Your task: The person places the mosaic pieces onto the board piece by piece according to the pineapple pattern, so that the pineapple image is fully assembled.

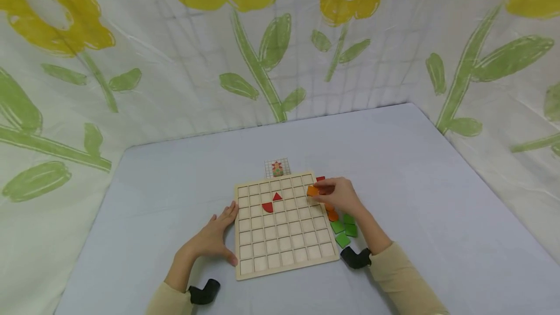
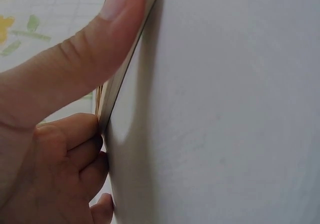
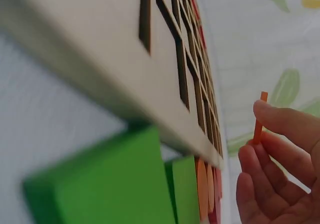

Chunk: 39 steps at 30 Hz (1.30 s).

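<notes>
A wooden grid board [image 1: 287,244] lies on the table. My left hand [image 1: 212,237] rests against its left edge, thumb and fingers spread along the side; the left wrist view shows the thumb [image 2: 82,59] touching the board's rim. Between thumb and fingers, my right hand [image 1: 343,196] pinches an orange square tile [image 1: 312,191] over the board's upper right cells. The right wrist view shows the orange tile [image 3: 260,119] edge-on, held off the board. In the grid sit a red quarter-circle piece [image 1: 268,207] and a red triangle piece [image 1: 277,197].
Beyond the board's far edge lies a small gridded picture card [image 1: 277,167]. Green tiles [image 1: 351,230], orange pieces [image 1: 333,216] and a red piece [image 1: 321,178] lie along the right side. A flower-patterned curtain [image 1: 192,72] stands behind the table.
</notes>
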Available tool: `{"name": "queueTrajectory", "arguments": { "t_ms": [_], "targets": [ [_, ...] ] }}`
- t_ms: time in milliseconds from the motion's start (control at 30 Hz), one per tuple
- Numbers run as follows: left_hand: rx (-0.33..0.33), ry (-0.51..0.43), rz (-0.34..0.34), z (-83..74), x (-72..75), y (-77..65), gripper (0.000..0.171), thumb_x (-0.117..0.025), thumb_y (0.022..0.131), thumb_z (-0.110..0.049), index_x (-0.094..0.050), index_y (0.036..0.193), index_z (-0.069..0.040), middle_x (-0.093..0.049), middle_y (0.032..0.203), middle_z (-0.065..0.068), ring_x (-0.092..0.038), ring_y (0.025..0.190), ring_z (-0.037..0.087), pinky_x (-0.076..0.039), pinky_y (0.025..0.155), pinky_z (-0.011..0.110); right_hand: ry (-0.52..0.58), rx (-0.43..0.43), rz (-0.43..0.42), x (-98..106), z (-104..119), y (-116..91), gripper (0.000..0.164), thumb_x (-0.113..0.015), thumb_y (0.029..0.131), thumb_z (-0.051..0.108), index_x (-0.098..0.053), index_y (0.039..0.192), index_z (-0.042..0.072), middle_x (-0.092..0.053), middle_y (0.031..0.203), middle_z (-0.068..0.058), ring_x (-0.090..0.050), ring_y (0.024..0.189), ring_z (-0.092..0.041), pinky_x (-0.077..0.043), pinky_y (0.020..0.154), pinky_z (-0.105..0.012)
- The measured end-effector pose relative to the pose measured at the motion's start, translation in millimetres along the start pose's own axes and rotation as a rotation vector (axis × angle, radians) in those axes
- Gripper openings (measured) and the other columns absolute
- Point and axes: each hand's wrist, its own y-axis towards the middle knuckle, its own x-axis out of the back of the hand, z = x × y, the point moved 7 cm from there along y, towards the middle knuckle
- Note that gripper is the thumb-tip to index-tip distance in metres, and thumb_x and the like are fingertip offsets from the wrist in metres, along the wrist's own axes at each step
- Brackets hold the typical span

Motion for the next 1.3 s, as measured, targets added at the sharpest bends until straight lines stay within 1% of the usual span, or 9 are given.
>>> {"name": "queueTrajectory", "arguments": {
  "t_ms": [133, 333, 500, 600, 767, 1033, 1200, 1300],
  "targets": [
    [-0.004, -0.001, -0.001, 0.5, 0.1, 0.2, 0.133, -0.096, 0.048, -0.026, -0.017, 0.149, 0.012, -0.010, 0.157, 0.027, -0.012, 0.143, 0.047, -0.005, 0.113, 0.062, 0.018, 0.001, 0.023, -10, 6, 3, 0.031, -0.081, 0.078, 0.010, -0.073, 0.105, -0.004, -0.072, 0.097, -0.011, -0.066, 0.083, -0.021, -0.056, 0.073, -0.030],
    [-0.002, -0.001, 0.002, 1.6, 0.2, 0.5, 0.134, -0.096, 0.048, -0.027, -0.017, 0.149, 0.012, -0.010, 0.157, 0.026, -0.012, 0.143, 0.046, -0.005, 0.113, 0.062, -0.005, 0.053, 0.056, -22, 18, 8, 0.029, -0.082, 0.076, 0.010, -0.075, 0.102, -0.001, -0.071, 0.093, -0.007, -0.066, 0.080, -0.018, -0.056, 0.072, -0.029],
    [0.002, 0.002, 0.002, 2.1, 0.2, 0.2, 0.134, -0.096, 0.047, -0.027, -0.018, 0.149, 0.011, -0.010, 0.157, 0.026, -0.012, 0.143, 0.046, -0.005, 0.113, 0.063, -0.044, 0.105, 0.092, -32, 28, 14, 0.029, -0.083, 0.076, 0.010, -0.075, 0.101, -0.002, -0.072, 0.093, -0.009, -0.067, 0.079, -0.018, -0.057, 0.071, -0.027],
    [0.004, 0.003, 0.001, 2.0, 0.4, 0.2, 0.133, -0.096, 0.047, -0.027, -0.018, 0.149, 0.011, -0.011, 0.157, 0.026, -0.012, 0.143, 0.046, -0.005, 0.113, 0.063, -0.047, 0.132, 0.123, -38, 34, 17, 0.028, -0.083, 0.076, 0.009, -0.075, 0.099, -0.004, -0.074, 0.092, -0.012, -0.069, 0.080, -0.020, -0.057, 0.072, -0.028],
    [0.004, 0.000, 0.000, 1.5, 0.7, 0.5, 0.133, -0.096, 0.048, -0.026, -0.018, 0.149, 0.012, -0.011, 0.157, 0.026, -0.012, 0.143, 0.046, -0.005, 0.113, 0.063, -0.069, 0.131, 0.169, -47, 39, 21, 0.027, -0.083, 0.075, 0.009, -0.075, 0.098, -0.002, -0.074, 0.094, -0.011, -0.069, 0.083, -0.020, -0.057, 0.073, -0.028],
    [0.010, -0.011, -0.002, 0.9, 1.1, 0.3, 0.133, -0.096, 0.047, -0.024, -0.018, 0.149, 0.012, -0.011, 0.157, 0.026, -0.012, 0.143, 0.046, -0.005, 0.113, 0.063, -0.101, 0.108, 0.206, -61, 42, 27, 0.027, -0.084, 0.073, 0.008, -0.076, 0.097, 0.000, -0.074, 0.093, -0.008, -0.068, 0.082, -0.016, -0.056, 0.072, -0.024],
    [0.011, -0.013, -0.006, -0.2, 1.2, -0.4, 0.133, -0.096, 0.047, -0.023, -0.018, 0.149, 0.011, -0.011, 0.157, 0.027, -0.013, 0.143, 0.046, -0.005, 0.113, 0.063, -0.145, 0.136, 0.218, -68, 45, 28, 0.027, -0.084, 0.074, 0.008, -0.076, 0.098, 0.000, -0.074, 0.094, -0.009, -0.068, 0.082, -0.017, -0.055, 0.070, -0.023],
    [0.014, -0.017, -0.004, -0.2, 0.9, -0.6, 0.133, -0.096, 0.047, -0.023, -0.017, 0.149, 0.011, -0.011, 0.157, 0.027, -0.013, 0.143, 0.046, -0.005, 0.113, 0.063, -0.173, 0.139, 0.225, -73, 46, 28, 0.027, -0.084, 0.073, 0.009, -0.076, 0.098, 0.001, -0.074, 0.092, -0.007, -0.067, 0.080, -0.015, -0.054, 0.069, -0.021]
  ]
}}
